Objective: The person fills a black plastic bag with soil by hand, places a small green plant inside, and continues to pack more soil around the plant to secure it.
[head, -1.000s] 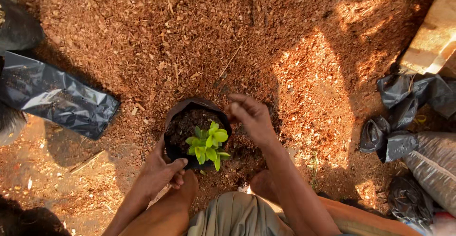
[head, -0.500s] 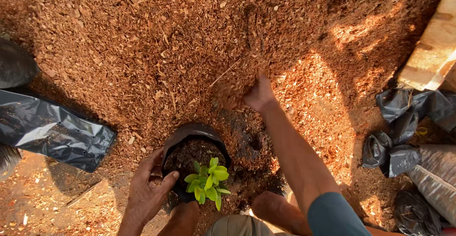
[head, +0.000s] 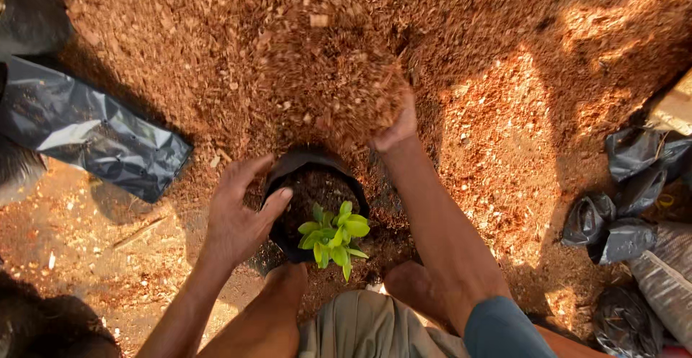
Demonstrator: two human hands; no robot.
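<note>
A small black nursery bag (head: 311, 165) filled with dark soil stands between my knees, with a light green seedling (head: 334, 237) upright in it. My left hand (head: 241, 210) rests on the bag's left rim, thumb over the edge. My right hand (head: 393, 127) is sunk into the heap of reddish-brown wood shavings (head: 339, 77) just beyond the bag, fingers buried and curled around a clump of the material.
A flattened black plastic bag (head: 86, 135) lies at the left. More crumpled black bags (head: 620, 214) pile up at the right edge, beside a pale board (head: 674, 109). The shavings heap fills the upper view; bare orange earth (head: 79, 243) lies at lower left.
My right hand left the bag's rim, reached forward into the shavings heap and now drags a clump back toward the bag. My left hand stayed on the rim.
</note>
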